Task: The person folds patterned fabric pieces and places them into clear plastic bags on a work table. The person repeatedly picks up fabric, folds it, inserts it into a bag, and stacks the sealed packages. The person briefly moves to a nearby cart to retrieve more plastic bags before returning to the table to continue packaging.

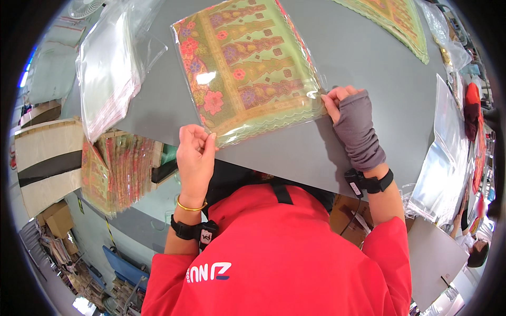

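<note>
A folded green patterned cloth (253, 63) with red and purple flowers and a scalloped edge lies inside a clear plastic bag on the grey table. My left hand (195, 150) pinches the bag's near left corner between thumb and fingers. At the near right corner, my right hand (342, 105), in a grey fingerless sleeve, grips the bag's edge with its fingers curled. Glare off the plastic covers small parts of the pattern.
A stack of clear plastic bags (108, 79) lies at the table's left. More patterned cloth (395, 21) sits far right, near crumpled plastic (448, 39). Further clear sheets (443, 158) hang along the right edge. Packed cloths (118, 171) fill a wooden-sided holder at lower left. Another person (472, 247) is at far right.
</note>
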A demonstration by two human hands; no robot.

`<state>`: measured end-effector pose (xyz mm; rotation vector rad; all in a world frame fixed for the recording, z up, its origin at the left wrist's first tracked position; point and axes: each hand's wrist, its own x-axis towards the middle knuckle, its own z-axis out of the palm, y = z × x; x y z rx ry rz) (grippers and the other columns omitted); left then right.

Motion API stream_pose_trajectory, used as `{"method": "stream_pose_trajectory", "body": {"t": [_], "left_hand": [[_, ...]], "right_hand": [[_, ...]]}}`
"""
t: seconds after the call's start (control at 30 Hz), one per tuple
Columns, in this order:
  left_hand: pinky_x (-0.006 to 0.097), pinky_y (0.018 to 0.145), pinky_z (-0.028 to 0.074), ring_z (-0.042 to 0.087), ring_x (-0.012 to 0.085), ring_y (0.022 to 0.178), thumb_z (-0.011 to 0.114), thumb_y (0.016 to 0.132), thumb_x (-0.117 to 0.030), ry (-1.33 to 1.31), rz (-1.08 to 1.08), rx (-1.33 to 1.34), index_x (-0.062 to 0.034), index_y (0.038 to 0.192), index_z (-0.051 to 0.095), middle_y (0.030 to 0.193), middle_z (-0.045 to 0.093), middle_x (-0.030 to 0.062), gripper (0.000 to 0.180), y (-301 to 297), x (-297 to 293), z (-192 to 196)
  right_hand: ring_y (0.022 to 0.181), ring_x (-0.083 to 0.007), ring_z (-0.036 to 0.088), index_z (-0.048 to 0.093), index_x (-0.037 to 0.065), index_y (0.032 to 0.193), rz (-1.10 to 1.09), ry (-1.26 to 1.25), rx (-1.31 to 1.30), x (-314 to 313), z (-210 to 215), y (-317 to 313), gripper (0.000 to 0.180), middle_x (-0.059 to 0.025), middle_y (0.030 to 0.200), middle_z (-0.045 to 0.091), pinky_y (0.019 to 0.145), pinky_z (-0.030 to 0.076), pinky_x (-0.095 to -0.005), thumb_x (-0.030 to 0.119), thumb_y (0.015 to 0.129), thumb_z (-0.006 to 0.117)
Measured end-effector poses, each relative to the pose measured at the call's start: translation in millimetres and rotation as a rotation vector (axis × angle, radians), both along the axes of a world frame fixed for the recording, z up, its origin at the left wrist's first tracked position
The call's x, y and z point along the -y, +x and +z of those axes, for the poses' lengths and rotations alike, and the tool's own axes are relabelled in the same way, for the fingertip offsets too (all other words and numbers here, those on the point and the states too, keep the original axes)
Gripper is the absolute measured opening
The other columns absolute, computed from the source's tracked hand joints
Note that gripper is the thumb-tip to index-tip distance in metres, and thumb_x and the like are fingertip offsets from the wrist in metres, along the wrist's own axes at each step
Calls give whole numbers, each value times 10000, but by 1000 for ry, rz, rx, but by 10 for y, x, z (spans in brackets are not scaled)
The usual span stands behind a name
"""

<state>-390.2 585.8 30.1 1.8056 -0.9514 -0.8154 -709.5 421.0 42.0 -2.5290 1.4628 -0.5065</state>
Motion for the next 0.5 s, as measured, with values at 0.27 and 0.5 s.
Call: {"method": "stream_pose_trajectory", "body": {"t": [0.27, 0.5], "left_hand": [[469, 756, 565, 619, 352, 1006, 660, 942, -36, -70, -193, 909, -94, 1278, 631, 1164, 535, 148, 342, 57, -37, -15], [275, 697, 506, 583, 97, 813, 700, 1042, -136, -76, 102, 106, -45, 1143, 599, 923, 582, -5, 170, 545, -1059, -481]], "right_hand": [[1547, -405, 371, 534, 75, 1561, 309, -46, -168, -212, 150, 450, 781, -213, 1674, 392, 1245, 335, -538, 233, 858, 836], [1318, -412, 535, 565, 69, 1524, 458, 423, 37, -418, 354, 340, 671, -238, 1453, 551, 1081, 457, -509, 210, 908, 791]]}}
